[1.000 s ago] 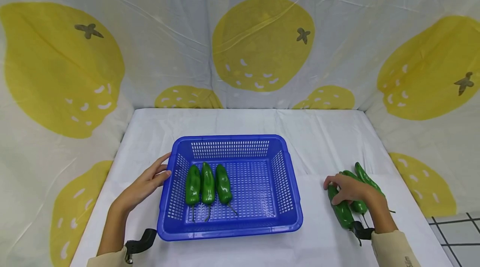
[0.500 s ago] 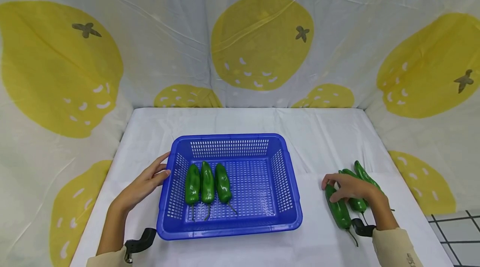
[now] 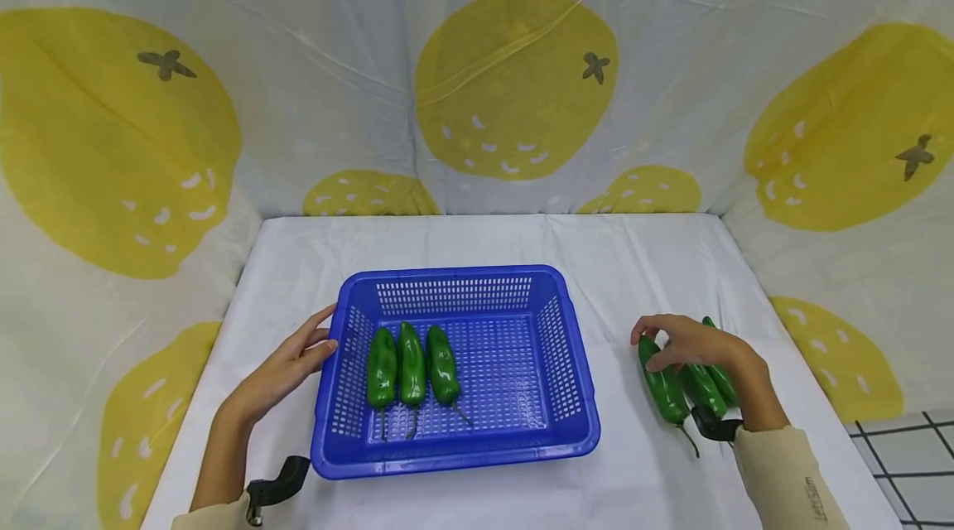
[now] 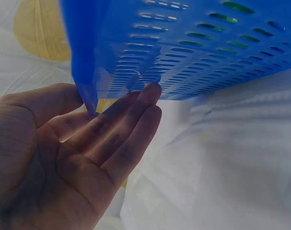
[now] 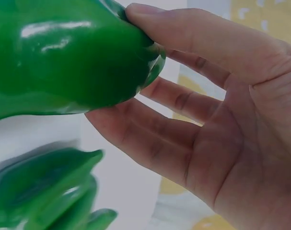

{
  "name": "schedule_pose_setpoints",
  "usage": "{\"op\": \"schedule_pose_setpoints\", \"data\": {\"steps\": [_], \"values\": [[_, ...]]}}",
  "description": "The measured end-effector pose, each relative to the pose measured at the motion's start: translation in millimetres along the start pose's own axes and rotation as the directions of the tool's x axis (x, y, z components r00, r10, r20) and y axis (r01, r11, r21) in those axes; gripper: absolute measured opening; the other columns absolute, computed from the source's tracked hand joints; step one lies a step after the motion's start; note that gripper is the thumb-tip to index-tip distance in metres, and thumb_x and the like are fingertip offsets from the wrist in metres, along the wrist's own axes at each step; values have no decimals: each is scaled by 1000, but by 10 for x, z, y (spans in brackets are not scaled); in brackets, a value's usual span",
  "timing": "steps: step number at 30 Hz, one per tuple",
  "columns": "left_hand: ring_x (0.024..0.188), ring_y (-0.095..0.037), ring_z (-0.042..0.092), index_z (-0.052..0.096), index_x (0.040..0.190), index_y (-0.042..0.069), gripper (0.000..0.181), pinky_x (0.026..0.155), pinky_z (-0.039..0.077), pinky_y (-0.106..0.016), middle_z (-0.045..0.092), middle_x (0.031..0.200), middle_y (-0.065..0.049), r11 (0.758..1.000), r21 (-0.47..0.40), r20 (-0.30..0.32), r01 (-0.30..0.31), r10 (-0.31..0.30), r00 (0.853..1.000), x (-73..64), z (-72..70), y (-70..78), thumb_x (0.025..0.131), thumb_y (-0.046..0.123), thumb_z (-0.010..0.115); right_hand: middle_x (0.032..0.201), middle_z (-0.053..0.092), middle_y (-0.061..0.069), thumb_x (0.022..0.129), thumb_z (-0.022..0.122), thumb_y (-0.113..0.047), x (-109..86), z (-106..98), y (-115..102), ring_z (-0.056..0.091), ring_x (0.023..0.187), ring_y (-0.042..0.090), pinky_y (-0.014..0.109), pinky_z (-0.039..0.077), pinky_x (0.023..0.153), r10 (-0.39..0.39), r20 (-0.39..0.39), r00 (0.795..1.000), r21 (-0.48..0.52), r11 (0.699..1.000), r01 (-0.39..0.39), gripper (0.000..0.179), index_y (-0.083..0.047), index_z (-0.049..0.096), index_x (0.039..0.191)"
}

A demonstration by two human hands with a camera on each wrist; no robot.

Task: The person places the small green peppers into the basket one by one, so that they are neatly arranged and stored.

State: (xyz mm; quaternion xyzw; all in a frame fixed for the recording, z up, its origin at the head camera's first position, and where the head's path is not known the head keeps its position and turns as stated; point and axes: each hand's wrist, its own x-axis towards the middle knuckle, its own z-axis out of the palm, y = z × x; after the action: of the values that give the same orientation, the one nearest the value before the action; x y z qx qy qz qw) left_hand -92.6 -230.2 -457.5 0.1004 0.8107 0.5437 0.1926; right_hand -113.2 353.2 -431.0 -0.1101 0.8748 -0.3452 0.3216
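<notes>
My left hand (image 3: 291, 356) touches the left rim of a blue plastic basket (image 3: 455, 468), its fingers fairly straight. In the left wrist view, its fingertips (image 4: 152, 93) lie by the perforated outer wall. Three green peppers (image 3: 413, 364) lie side by side in the basket's left half, stems toward me. To the right of the basket, my right hand (image 3: 696, 341) pinches another green pepper (image 3: 663, 389) near its tip between thumb and fingers. The right wrist view has this pepper (image 5: 64, 62) raised above other green peppers (image 5: 44, 191), which the hand partly hides in the head view.
White cloth (image 3: 477, 240) covers the table. A lemon-print curtain (image 3: 335, 58) hangs behind and at both sides. White tiled flooring (image 3: 913, 464) shows beyond the right edge. Each wrist wears a black camera mount (image 3: 279, 482).
My right hand has moved slightly away from me and to the left, drawing the pinched pepper along with it. The left hand and the basket stay in place.
</notes>
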Motion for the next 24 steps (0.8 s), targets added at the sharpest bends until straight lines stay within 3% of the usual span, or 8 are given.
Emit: {"op": "schedule_pose_setpoints", "data": {"steps": [7, 15, 24], "values": [[113, -38, 50, 14, 147, 26, 60, 91, 39, -58, 40, 134, -22, 1000, -3, -8, -2, 2, 1000, -20, 10, -14, 96, 30, 45, 102, 48, 16, 78, 71, -10, 80, -163, -285, 57, 67, 22, 40, 53, 60, -28, -13, 1000, -56, 998, 28, 31, -13, 56, 104], [113, -38, 50, 14, 147, 24, 60, 91, 39, -57, 40, 134, -23, 1000, -11, -10, -1, 1, 1000, -6, 18, -22, 96, 29, 46, 104, 50, 13, 78, 71, -10, 232, -240, -647, 59, 73, 18, 31, 52, 65, -82, 2, 997, -130, 988, 81, 33, -15, 56, 107], [112, -38, 51, 14, 147, 24, 60, 91, 40, -56, 40, 134, -22, 1000, -2, -16, 1, -1, 1000, 9, 7, -31, 96, 31, 46, 107, 52, 10, 78, 71, -10, 408, -279, -1049, 60, 77, 20, 31, 53, 66, -167, 8, 986, -158, 973, 166, 34, -17, 57, 108]]}}
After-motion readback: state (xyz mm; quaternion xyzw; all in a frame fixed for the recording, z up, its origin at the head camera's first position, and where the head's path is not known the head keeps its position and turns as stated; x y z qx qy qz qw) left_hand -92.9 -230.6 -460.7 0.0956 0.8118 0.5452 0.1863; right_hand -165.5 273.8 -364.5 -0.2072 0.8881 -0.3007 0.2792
